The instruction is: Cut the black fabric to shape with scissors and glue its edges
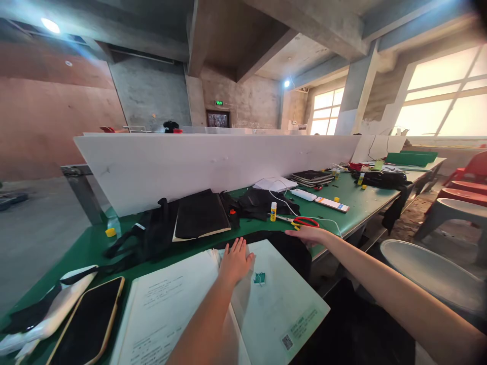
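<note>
A large book (283, 304) lies open in front of me, a printed page on its left side and a pale cover with a small green patch on its right. Across the top of its fold my left hand (235, 261) rests flat, fingers stretched out. Black cloth (291, 248) shows from beneath the book's far right edge. My right hand (309, 234) grips that cloth at its far right corner, the fingertips partly hidden. Just beyond are red-handled scissors (306, 221) and a yellow glue stick (273, 212).
A phone (89, 322) lies left of the book. Behind it are a black-covered notebook (201, 215) and black straps (142, 248). A second phone (332, 204) and a cable lie at the right. A white partition (213, 165) borders the green table; a grey stool (433, 274) stands to the right.
</note>
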Demonstrator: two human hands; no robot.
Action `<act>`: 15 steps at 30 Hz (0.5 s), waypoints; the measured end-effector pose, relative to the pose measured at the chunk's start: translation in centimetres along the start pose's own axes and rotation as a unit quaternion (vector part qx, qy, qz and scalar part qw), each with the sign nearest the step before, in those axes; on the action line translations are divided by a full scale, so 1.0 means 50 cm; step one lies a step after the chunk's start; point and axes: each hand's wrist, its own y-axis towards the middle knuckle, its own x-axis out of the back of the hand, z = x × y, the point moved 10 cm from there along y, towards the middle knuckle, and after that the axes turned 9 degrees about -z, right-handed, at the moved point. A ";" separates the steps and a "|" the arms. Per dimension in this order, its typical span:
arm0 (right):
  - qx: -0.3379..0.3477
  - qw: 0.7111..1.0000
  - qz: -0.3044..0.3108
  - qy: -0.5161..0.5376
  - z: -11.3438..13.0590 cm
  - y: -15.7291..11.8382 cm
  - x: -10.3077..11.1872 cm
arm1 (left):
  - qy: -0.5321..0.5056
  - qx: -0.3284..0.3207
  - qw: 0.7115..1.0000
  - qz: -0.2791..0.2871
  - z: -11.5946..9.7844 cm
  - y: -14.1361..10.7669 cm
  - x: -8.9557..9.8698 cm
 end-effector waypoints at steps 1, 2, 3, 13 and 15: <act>-0.002 1.000 0.018 -0.008 -0.015 -0.015 0.003 | 0.000 0.002 1.000 0.002 0.001 0.001 -0.002; 0.001 0.999 0.032 -0.015 -0.029 -0.032 0.008 | 0.000 0.002 1.000 0.003 0.002 0.001 -0.003; 0.012 0.999 0.040 -0.014 -0.040 -0.050 0.014 | 0.000 0.003 1.000 0.003 0.002 0.002 -0.004; -0.040 0.933 -0.127 0.335 -0.273 -0.179 -0.004 | -0.008 -0.051 0.999 -0.007 -0.027 0.012 0.012; -0.073 0.914 -0.123 0.380 -0.298 -0.194 -0.062 | -0.006 -0.043 0.999 -0.003 -0.027 0.021 0.011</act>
